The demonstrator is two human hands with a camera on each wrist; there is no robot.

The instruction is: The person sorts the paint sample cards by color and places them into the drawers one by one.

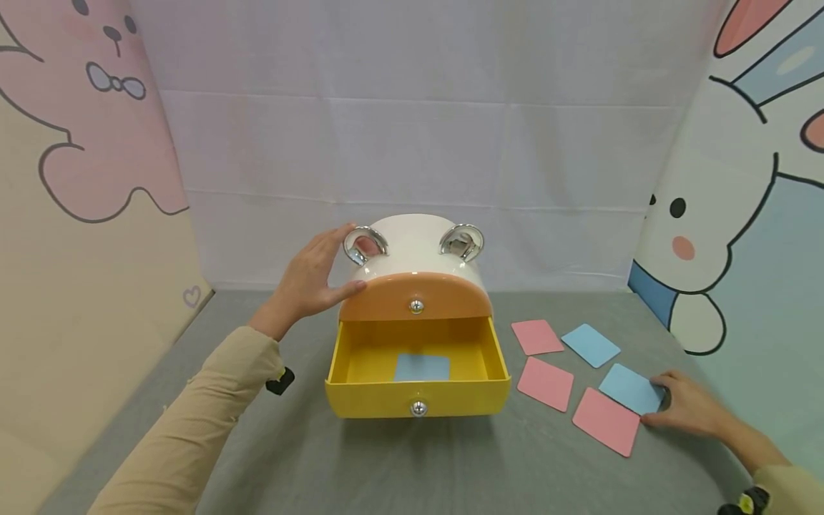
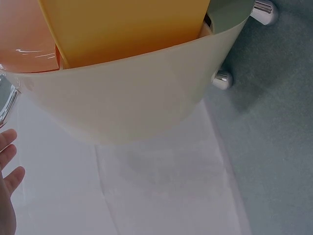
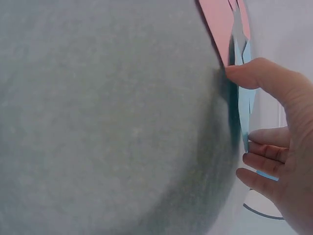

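Observation:
My left hand [image 1: 312, 275] rests against the left side of a white, animal-shaped drawer box [image 1: 415, 247], its thumb by the orange upper drawer [image 1: 380, 300] and its fingers beside the silver ear [image 1: 365, 245]. In the left wrist view, the fingertips [image 2: 13, 178] show at the left edge, near the white side of the box. The yellow lower drawer [image 1: 373, 400] is pulled out, with a light blue card [image 1: 421, 368] lying inside. Over at the right, my right hand [image 1: 692, 408] pinches a blue card [image 1: 627, 388] between thumb and fingers, by its near and right edges.
Three pink cards [image 1: 546, 384] and another blue card [image 1: 591, 345] lie on the grey tabletop [image 1: 290, 458], right of the box. A white cloth [image 1: 412, 150] hangs behind. Printed panels stand on both sides, a rabbit panel [image 1: 740, 236] at the right.

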